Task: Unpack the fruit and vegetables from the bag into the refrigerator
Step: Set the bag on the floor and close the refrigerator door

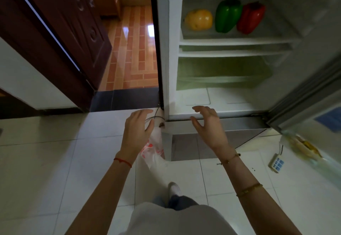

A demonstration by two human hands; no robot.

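1. On the fridge [171, 50] shelf toward one o'clock sit a yellow pepper [199, 20], a green pepper [227, 15] and a red pepper [251, 18]; that much looks unpacked.
2. Both the left hand [137, 129] and right hand [208, 124] hover spread, holding nothing.
3. Under the left hand, the bag [154, 150] lies on the floor, its long axis running twelve to six; whether anything remains inside I cannot tell.
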